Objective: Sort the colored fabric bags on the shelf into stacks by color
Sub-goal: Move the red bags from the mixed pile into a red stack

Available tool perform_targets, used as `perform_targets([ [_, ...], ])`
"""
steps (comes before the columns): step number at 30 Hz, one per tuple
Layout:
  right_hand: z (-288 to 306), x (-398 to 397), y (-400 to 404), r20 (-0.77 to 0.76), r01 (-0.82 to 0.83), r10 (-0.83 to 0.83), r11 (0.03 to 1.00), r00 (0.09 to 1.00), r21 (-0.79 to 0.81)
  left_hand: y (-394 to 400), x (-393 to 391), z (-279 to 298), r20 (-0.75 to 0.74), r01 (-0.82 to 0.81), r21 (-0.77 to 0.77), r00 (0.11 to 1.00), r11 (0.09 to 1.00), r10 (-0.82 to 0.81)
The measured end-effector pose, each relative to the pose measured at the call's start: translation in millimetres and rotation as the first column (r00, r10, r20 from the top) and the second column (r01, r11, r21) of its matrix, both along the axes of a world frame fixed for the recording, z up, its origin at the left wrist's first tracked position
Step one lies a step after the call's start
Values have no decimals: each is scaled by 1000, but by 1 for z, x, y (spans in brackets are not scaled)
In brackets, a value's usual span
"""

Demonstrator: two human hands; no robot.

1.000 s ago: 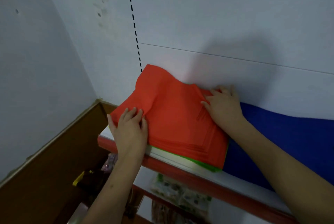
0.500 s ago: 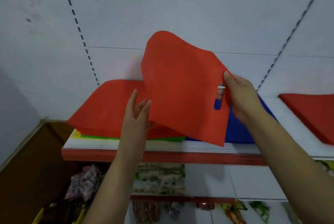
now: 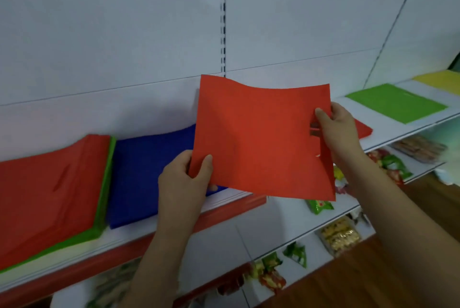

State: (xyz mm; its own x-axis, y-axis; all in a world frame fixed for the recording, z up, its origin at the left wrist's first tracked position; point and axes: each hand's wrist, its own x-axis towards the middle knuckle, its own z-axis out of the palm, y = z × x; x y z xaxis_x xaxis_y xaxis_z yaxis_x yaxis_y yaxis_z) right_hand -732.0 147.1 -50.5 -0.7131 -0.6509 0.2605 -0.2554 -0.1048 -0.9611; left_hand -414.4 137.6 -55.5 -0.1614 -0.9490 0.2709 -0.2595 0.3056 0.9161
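I hold one red fabric bag (image 3: 261, 138) in the air in front of the shelf. My left hand (image 3: 185, 178) pinches its lower left corner. My right hand (image 3: 336, 131) grips its right edge at the handle slot. On the shelf at the left lies a mixed pile with red bags (image 3: 47, 190) on top and green bags (image 3: 104, 183) under them. A blue stack (image 3: 146, 170) lies beside it. Behind my right hand a red stack (image 3: 363, 128) peeks out. Farther right lie a green stack (image 3: 395, 103) and a yellow stack (image 3: 440, 81).
The white shelf (image 3: 293, 193) has a red front strip (image 3: 224, 213). Below it, lower shelves carry snack packets (image 3: 338, 235). A white back panel (image 3: 124, 34) with a slotted upright (image 3: 223, 21) rises behind. Wooden floor (image 3: 373, 275) shows at the lower right.
The red bag was lifted off the left pile and carried rightwards. My left hand now pinches its corner. The view swung right, bringing the green and yellow stacks into sight.
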Motion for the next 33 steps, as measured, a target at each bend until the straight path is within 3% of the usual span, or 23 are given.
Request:
perform_targets([
  [4, -15, -94, -1, 2, 43, -43, 999, 999, 27, -7, -93, -14, 21, 15, 39, 1000, 999, -16],
  [12, -38, -249, -53, -15, -59, 65, 970, 998, 234, -23, -233, -48, 109, -58, 227, 993, 972, 33],
  [15, -46, -281, -82, -189, 6, 58, 948, 980, 318, -30, -254, -61, 262, -140, 193, 961, 971, 86],
  [17, -50, -294, -97, -316, 11, 114, 930, 942, 369, -33, -264, -67, 357, -199, 159, 925, 967, 131],
  [21, -59, -309, -121, -391, 3, 188, 899, 901, 438, -41, -278, -76, 501, -242, 68, 847, 968, 177],
  [24, -66, -318, -132, -386, 26, 173, 888, 906, 460, -45, -285, -80, 499, -207, -2, 848, 978, 180],
  [31, -69, -317, -145, -337, 15, 190, 853, 922, 522, -45, -300, -84, 489, -144, 44, 866, 989, 105],
  [33, -66, -306, -147, -402, 48, 204, 844, 892, 534, -45, -298, -82, 483, -135, 34, 870, 990, 103],
])
